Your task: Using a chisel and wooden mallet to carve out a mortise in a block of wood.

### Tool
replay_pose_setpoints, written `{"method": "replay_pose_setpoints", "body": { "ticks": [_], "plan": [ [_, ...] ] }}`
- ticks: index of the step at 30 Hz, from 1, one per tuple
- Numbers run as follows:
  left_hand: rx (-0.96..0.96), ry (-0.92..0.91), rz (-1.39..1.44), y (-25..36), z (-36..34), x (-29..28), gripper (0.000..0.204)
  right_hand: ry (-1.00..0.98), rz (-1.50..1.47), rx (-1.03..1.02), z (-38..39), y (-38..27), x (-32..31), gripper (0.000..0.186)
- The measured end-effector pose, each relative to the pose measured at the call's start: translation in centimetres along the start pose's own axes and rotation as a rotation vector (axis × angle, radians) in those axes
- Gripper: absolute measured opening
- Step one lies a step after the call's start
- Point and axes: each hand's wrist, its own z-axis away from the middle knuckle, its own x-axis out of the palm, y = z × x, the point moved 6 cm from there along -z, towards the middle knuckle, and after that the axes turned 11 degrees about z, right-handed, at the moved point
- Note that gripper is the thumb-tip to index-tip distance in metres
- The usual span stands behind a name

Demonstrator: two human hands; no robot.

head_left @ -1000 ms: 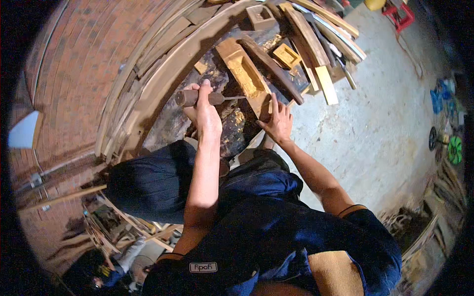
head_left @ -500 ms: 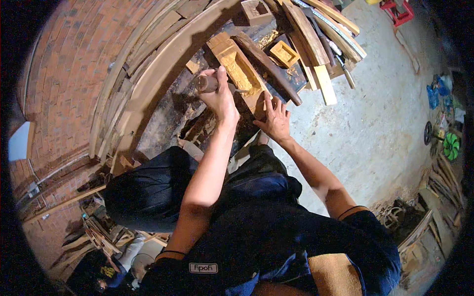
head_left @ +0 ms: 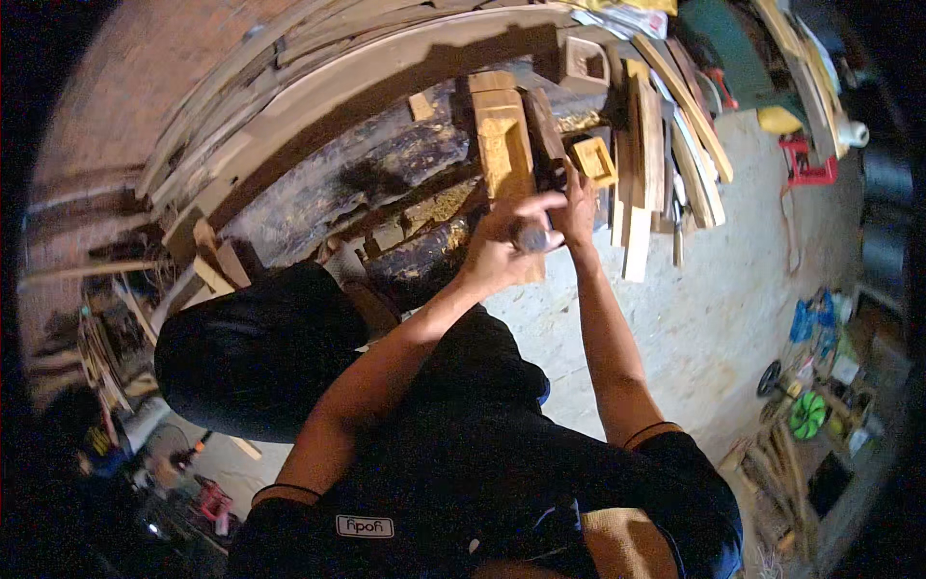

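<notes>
Past plank ends [head_left: 635,259], concrete floor [head_left: 675,328] spreads; left hand [head_left: 494,255] grips handle [head_left: 531,237].

Left hand [head_left: 490,257] is blurred. Its tool [head_left: 531,237] is hidden beyond the handle end. Near part of the hollowed wooden block [head_left: 503,154] is obscured.

1. Across the logs [head_left: 342,183], in the middle: wood block [head_left: 501,159].
2. At left side of block: wood chip [head_left: 422,106].
3. At right side of block: stick [head_left: 544,123], and then small box [head_left: 593,161].
4. Behind small box: second box [head_left: 583,66].
5. More to the right: planks [head_left: 648,145], then floor [head_left: 714,280].
6. Above near end of block: left hand [head_left: 494,251], tool [head_left: 530,237] in it; just beside, at right: right hand [head_left: 579,214].
</notes>
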Motion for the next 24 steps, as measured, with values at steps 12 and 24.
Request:
{"method": "replay_pose_setpoints", "body": {
  "ticks": [12, 24],
  "plan": [
    [-0.164, -0.189, 0.076, -0.7, 0.3, 0.9, 0.037, -0.177, 0.083, 0.089, -1.4, 1.5, 1.1, 0.077],
    [0.240, 0.008, -0.141, 0.0, 2.1, 4.6, 0.030, -0.331, -1.161, 0.585, 11.1, 2.5, -3.9, 0.035]
  ]
}}
